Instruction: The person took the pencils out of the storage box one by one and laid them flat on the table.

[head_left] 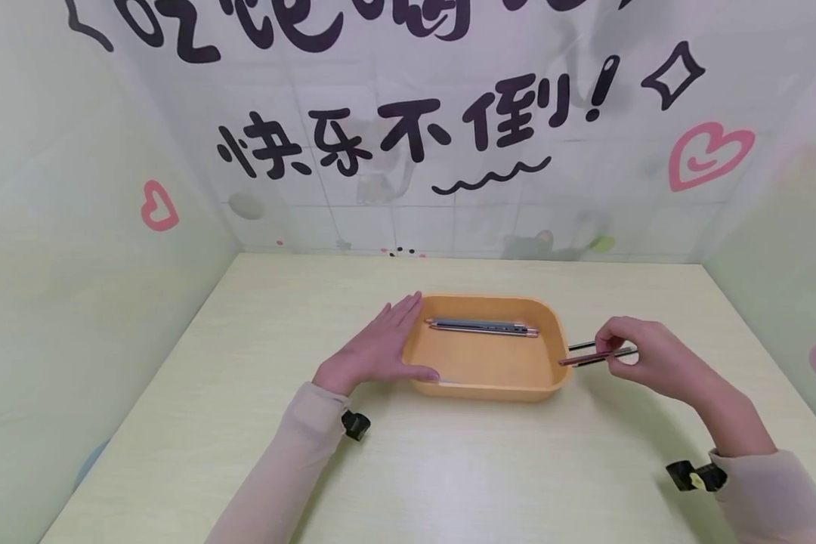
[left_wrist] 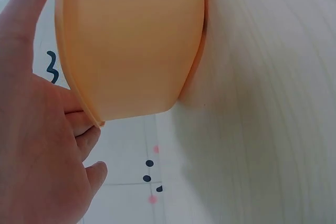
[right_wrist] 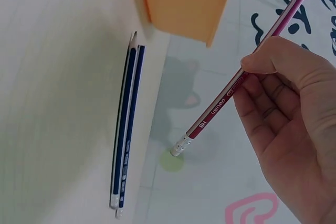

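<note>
An orange plastic tray (head_left: 483, 361) sits on the table, with a few pencils (head_left: 483, 328) lying near its back wall. My left hand (head_left: 384, 349) rests on the tray's left end, its fingers along the rim toward the back and its thumb over the front corner. In the left wrist view the tray's outer wall (left_wrist: 128, 51) is beside the fingers. Between thumb and fingers, my right hand (head_left: 653, 355) pinches a red striped HB pencil (right_wrist: 212, 109) with a white eraser end. Two dark blue pencils (right_wrist: 125, 129) lie side by side on the table, just right of the tray.
The pale wood-grain table (head_left: 449, 461) runs back to a white printed curtain (head_left: 381, 211) with black lettering and pink hearts. Similar pale sheets hang at the left and right sides. A black camera mount (head_left: 697, 476) is on the right wrist, and another (head_left: 356, 425) on the left.
</note>
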Available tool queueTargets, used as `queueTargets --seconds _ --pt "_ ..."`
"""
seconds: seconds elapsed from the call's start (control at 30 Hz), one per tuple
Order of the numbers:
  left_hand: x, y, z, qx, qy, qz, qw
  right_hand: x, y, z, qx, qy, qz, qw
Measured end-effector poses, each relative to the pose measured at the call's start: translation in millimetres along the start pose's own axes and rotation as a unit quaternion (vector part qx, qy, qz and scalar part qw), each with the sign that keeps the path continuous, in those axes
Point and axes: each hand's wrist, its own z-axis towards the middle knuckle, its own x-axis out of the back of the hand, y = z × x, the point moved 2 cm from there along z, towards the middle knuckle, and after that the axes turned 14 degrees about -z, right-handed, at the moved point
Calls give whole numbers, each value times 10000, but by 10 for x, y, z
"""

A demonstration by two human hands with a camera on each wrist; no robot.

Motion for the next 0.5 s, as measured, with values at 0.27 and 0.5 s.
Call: queueTargets --seconds 0.27,0.5 --pt "18 -1 -24 -49 42 -100 9999 -64 270 -142 -353 -567 -306 9973" --pt "11 -17 -36 -157 47 -106 9998 -105 422 -198 -683 -1174 -321 9902"
